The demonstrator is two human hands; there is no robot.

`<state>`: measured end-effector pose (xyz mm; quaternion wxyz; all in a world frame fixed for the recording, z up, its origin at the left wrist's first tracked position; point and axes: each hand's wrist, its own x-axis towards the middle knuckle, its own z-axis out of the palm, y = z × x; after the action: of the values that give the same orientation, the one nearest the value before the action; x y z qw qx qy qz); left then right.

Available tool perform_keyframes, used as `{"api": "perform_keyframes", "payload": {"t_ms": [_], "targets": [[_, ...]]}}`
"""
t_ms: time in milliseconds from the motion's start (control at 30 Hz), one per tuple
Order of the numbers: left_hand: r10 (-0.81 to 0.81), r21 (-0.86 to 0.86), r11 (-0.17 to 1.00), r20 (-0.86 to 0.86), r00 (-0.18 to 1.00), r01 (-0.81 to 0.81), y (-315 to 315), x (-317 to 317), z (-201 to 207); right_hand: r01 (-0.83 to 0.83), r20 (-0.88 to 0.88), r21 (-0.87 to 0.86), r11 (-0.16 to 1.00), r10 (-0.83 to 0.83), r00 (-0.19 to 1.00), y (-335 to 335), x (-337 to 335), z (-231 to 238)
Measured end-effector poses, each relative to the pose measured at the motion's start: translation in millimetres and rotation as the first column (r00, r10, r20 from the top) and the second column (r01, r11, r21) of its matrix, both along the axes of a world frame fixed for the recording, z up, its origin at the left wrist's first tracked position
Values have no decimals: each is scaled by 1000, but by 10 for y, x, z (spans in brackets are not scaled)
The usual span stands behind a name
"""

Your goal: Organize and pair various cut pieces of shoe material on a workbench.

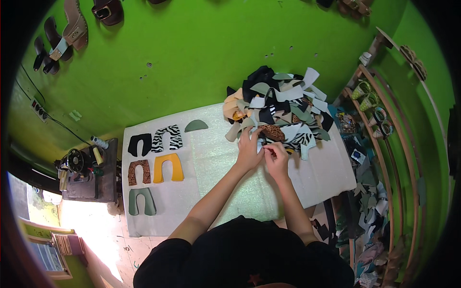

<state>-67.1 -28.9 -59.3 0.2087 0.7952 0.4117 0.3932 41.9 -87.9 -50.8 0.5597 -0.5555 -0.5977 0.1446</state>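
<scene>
Head view looks straight down on a pale foam sheet spread over the floor against a green wall. Both hands meet at the near edge of a heap of cut pieces, a tumble of black, grey-green, tan, white and zebra-striped shapes at the sheet's far right. The left hand lies with its fingers stretched forward and fairly narrow, the tips touching a leopard-print piece at the foot of the heap. The right hand sits just beside it, fingers curled in a pinch; it seems to grip a small light scrap, though the thing is too small to tell for sure.

Well apart to the left, sorted U-shaped pieces lie flat in rows: a black piece, a zebra piece, a brown mottled piece, a yellow piece and a grey-green piece. A grey-green half-round piece lies alone near the sheet's far edge. A sewing machine stands left of the sheet, sandals hang on the wall, and a wooden rack with scraps stands to the right.
</scene>
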Motion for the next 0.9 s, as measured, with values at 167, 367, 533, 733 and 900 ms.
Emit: {"api": "perform_keyframes", "payload": {"t_ms": [167,367,533,733,900], "targets": [[-48,27,999,40,998,47,109,311,124,94,70,54,994,-98,993,-58,381,187],[66,122,990,51,996,-72,500,584,338,133,136,164,978,-156,978,151,920,461],[125,184,966,275,953,-180,1153,670,358,124,160,181,976,-154,975,591,1166,711],[253,48,965,92,963,-258,1761,672,234,62,313,306,950,-162,936,1556,1458,670],[211,-53,972,-228,951,-228,1941,678,209,173,469,142,975,-220,856,2205,1478,665]]}}
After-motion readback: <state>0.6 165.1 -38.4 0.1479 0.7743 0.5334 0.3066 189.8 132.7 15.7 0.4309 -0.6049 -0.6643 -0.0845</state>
